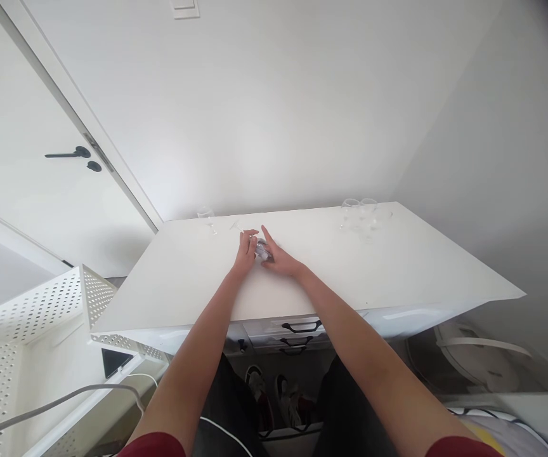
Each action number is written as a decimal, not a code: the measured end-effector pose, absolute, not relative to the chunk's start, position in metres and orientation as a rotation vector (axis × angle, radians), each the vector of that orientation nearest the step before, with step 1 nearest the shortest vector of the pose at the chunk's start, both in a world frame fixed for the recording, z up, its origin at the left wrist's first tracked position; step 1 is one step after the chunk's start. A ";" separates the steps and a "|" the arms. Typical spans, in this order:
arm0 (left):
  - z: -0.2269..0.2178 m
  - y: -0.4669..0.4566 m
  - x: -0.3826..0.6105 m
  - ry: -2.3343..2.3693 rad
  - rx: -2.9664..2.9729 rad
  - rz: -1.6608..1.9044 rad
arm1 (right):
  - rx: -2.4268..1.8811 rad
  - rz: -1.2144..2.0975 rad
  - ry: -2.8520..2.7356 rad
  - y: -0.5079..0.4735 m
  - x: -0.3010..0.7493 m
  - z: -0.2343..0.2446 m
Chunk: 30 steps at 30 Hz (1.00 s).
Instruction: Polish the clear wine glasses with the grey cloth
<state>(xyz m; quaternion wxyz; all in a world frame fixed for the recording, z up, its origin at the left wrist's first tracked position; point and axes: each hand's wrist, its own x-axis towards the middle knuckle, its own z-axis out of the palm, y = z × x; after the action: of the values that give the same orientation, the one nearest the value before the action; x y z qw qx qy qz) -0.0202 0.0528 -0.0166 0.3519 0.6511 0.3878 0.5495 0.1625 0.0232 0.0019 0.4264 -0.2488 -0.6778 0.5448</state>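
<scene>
Above the white cabinet top (193,279), I hold a clear wine glass (261,250) tilted on its side. Its foot points to the upper left and its bowl to the lower right. My left hand (246,249) is closed around the glass where the stem meets the bowl. My right hand (276,255) grips the rim end of the bowl, its index finger stretched out and away. Greyish shapes show in the bowl; I cannot tell whether they are reflections or something inside.
One stemmed glass (206,219) stands at the back left, and a pair of wine glasses (351,212) stands at the back right by the wall. A white perforated rack (59,292) borders the cabinet's left side. Black-handled drawers (301,327) face me below the front edge.
</scene>
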 end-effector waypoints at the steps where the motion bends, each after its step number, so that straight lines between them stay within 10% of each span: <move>1: -0.017 0.053 -0.020 0.965 1.676 1.358 | -0.624 1.338 -1.669 0.024 0.162 0.003; 30: -0.020 0.054 -0.025 0.924 1.790 1.263 | -0.624 1.437 -1.415 0.042 0.166 -0.011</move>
<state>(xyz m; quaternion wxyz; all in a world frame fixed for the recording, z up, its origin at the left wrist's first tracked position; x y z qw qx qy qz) -0.0245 0.0545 -0.0196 0.3729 0.6985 0.3605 0.4930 0.1660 0.0424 -0.0107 0.4925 -0.2574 -0.5834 0.5923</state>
